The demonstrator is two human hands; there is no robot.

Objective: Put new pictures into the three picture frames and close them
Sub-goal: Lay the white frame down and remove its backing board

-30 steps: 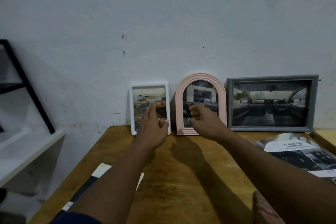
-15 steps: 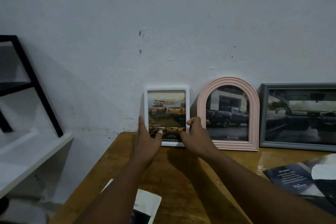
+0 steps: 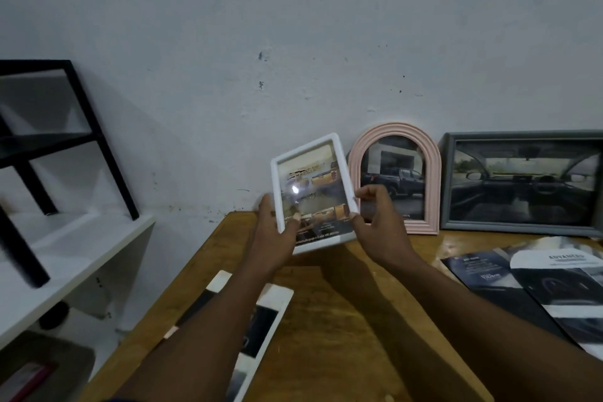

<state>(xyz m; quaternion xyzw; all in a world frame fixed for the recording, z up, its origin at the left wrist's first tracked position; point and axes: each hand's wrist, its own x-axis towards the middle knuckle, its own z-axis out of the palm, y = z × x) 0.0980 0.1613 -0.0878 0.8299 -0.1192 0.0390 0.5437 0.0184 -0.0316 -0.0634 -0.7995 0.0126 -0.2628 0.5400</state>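
Observation:
The small white picture frame (image 3: 311,188) is lifted off the wooden table (image 3: 326,320) and tilted back, glass side toward me, showing a picture of yellow trucks. My left hand (image 3: 274,235) grips its lower left edge and my right hand (image 3: 380,225) grips its right edge. A pink arched frame (image 3: 396,178) with a dark pickup picture leans on the wall just right of it. A grey rectangular frame (image 3: 522,183) with a car-interior picture leans further right.
Car brochures (image 3: 535,284) lie on the table at the right. A white-bordered print (image 3: 257,323) lies under my left forearm near the table's left edge. A white shelf (image 3: 65,258) with a black metal stand (image 3: 29,153) sits left of the table.
Both hands closed on the white frame, lifted it from the wall and tilted it toward me. The view has shifted left and nearer.

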